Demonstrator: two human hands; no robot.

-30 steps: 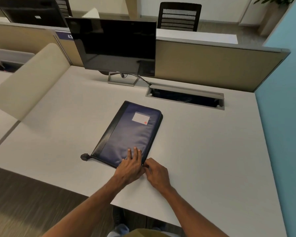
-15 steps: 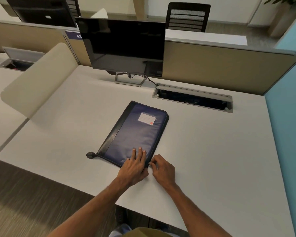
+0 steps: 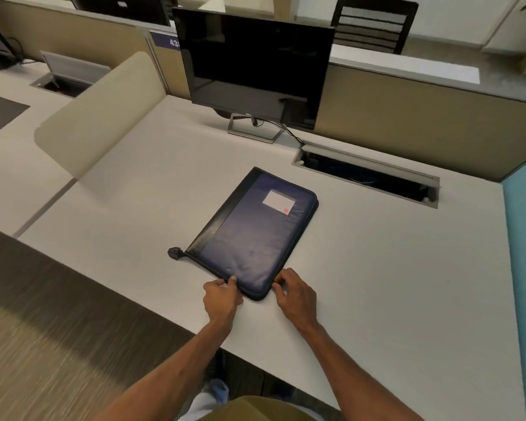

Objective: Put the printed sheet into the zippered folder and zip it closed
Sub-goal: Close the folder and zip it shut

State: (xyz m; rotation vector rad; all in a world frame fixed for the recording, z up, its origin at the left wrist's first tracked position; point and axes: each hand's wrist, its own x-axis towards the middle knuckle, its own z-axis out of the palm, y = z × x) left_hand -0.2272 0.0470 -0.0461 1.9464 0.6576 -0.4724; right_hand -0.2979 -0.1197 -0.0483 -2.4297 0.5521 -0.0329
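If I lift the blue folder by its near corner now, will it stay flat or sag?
Likely some sag: the blue folder has a soft, wrinkled cover, though the black spine strip may stiffen one side. It looks thin, probably light. On the smooth desk it may slide when pushed.

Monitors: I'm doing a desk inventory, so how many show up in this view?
2. One monitor stands on this desk behind the blue folder. A second monitor sits beyond the partition at upper left, cut off by the frame. Others may be out of view.
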